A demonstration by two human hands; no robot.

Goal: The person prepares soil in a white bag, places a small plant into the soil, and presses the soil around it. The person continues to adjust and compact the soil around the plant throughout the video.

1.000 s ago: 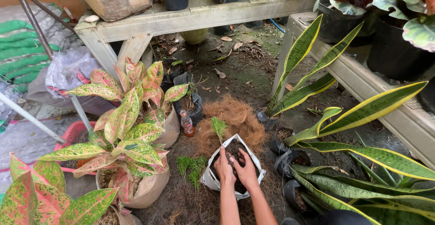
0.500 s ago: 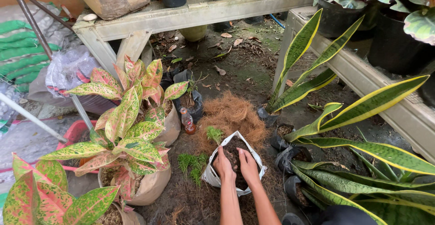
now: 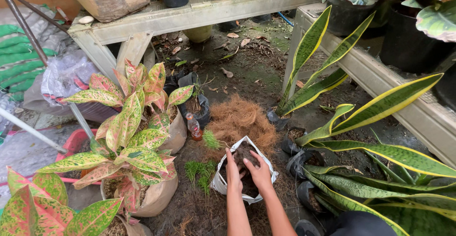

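Observation:
A white plastic grow bag (image 3: 221,183) filled with dark soil sits on the ground in front of me. My left hand (image 3: 232,169) and my right hand (image 3: 259,172) both press into the soil inside the bag, fingers together. A small green seedling (image 3: 211,141) leans out over the bag's left rim, just beyond my left hand. A pile of brown coconut fibre (image 3: 240,117) lies right behind the bag.
Pink-and-green leafy plants in beige bags (image 3: 126,136) stand at left. Yellow-edged snake plants (image 3: 370,141) in black bags crowd the right. A small bottle (image 3: 194,127) stands near the fibre. Wooden benches (image 3: 199,10) with black pots run across the back and right. Small green sprigs (image 3: 199,169) lie left of the bag.
The seedling, held upright above the bag a second ago, now leans low at the bag's left rim. Both hands have pushed deeper into the soil.

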